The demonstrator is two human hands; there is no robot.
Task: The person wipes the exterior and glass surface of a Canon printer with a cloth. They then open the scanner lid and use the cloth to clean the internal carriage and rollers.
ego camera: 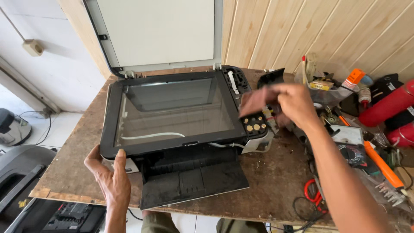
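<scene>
So there's a printer sitting on a worn wooden bench, pushed up near a wood-panelled wall. It's one of those all-in-one types with the scanner lid flipped all the way up, white underside facing the room, and the glass fully exposed. The black paper tray at the front is folded down and hangs a bit over the bench edge.

The left hand is at the front left corner of the scanner frame, thumb up against the edge and fingers tucked under it, so it's gripping that corner. The right hand is over at the right side of the printer, above the button panel, where round gold contacts show. It's blurred, fingers bent and loosely spread; there's a dark reddish blur by the fingertips, but I can't tell if it's actually holding something.

The right end of the bench is a proper mess: a multimeter, an orange-handled screwdriver, red-handled pliers next to some black cable, a clear tub of bits and a red cylinder against the wall. Another dark printer sits on the floor to the left.
</scene>
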